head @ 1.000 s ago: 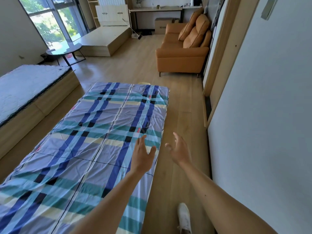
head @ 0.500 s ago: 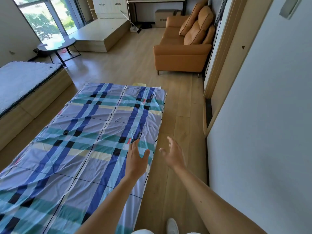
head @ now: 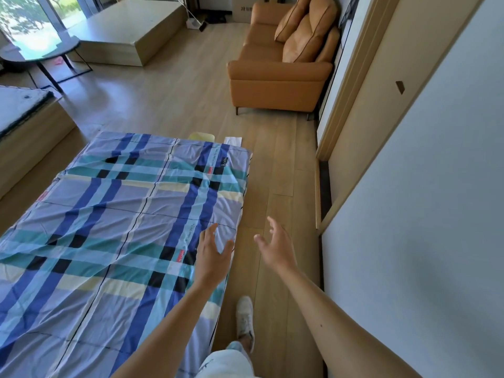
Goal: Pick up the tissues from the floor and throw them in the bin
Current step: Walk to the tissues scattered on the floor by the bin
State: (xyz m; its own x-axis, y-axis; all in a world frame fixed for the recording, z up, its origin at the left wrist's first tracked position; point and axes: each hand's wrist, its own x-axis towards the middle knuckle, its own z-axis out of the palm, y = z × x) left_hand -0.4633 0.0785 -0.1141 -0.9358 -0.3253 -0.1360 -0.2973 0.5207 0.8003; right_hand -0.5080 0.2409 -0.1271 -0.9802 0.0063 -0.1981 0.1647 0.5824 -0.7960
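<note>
Your left hand (head: 211, 256) out over right edge of plaid sheet (head: 114, 214), fingers spread wide, holding nothing. Your right hand (head: 276, 248) out above bare floor (head: 275, 170) between sheet and wall (head: 425, 214), fingers loosely spread, empty. White tissue (head: 233, 140) lies on floor at sheet's far right corner, beside yellow object (head: 201, 136), well ahead of both hands. Your shoe (head: 245, 317) on floor below. Sofa (head: 281, 77) beyond.
</note>
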